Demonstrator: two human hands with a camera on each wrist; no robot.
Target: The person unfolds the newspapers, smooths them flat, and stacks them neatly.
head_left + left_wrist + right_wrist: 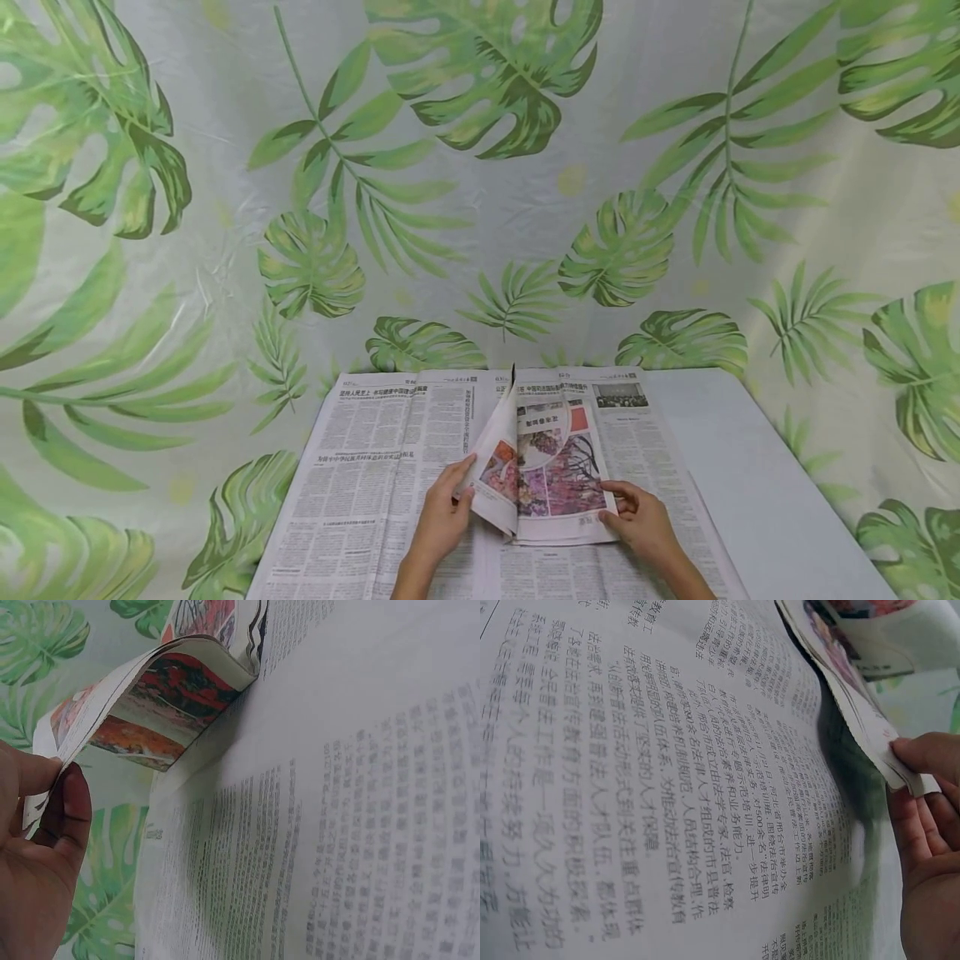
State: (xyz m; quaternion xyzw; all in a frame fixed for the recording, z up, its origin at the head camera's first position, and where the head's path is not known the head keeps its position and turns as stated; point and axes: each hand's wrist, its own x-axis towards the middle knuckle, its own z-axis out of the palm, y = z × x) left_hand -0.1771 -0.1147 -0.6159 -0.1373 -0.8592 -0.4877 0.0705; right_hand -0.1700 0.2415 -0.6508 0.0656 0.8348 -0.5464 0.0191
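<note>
A folded newspaper (564,492) with colour photos of red and pink blossoms is held partly raised, its lower edge toward me. The left hand (444,510) pinches the outer edge of its left-hand pages, which tilt up from the fold; in the left wrist view, thumb and fingers (73,802) close on several layers there. At the lower right edge, my right hand (641,521) grips the right-hand pages between thumb and fingers, as the right wrist view shows at the page corner (904,776). Underneath, a larger text newspaper (345,492) lies spread open.
The spread newspaper covers most of a white table (757,467), whose bare surface shows on the right. Behind the table hangs a pale curtain (517,208) printed with green leaves, which also drops past both sides of the table.
</note>
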